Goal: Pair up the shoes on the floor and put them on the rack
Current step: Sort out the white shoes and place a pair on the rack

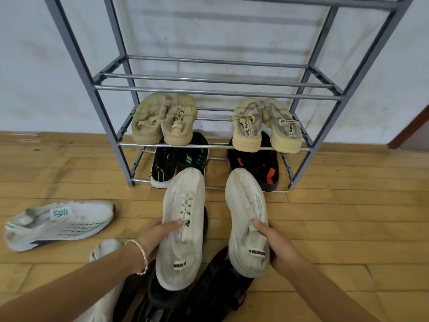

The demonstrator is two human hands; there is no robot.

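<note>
My left hand (155, 238) grips one off-white knit sneaker (183, 219) by its tongue, toe toward the rack. My right hand (276, 245) holds the matching off-white sneaker (246, 212) by its collar, side by side with the first, above the floor. The grey metal shoe rack (216, 90) stands ahead against the wall. Its second-lowest shelf carries a tan pair (162, 119) on the left and a beige pair (267, 125) on the right. The lowest shelf holds a black-and-green pair (176, 161) and a black-and-red pair (260, 161).
A white sneaker with green marks (58, 225) lies on its side on the wooden floor at the left. Black shoes (204, 291) lie under my hands, and a pale shoe (104, 249) peeks out behind my left forearm. The rack's upper shelves hold nothing.
</note>
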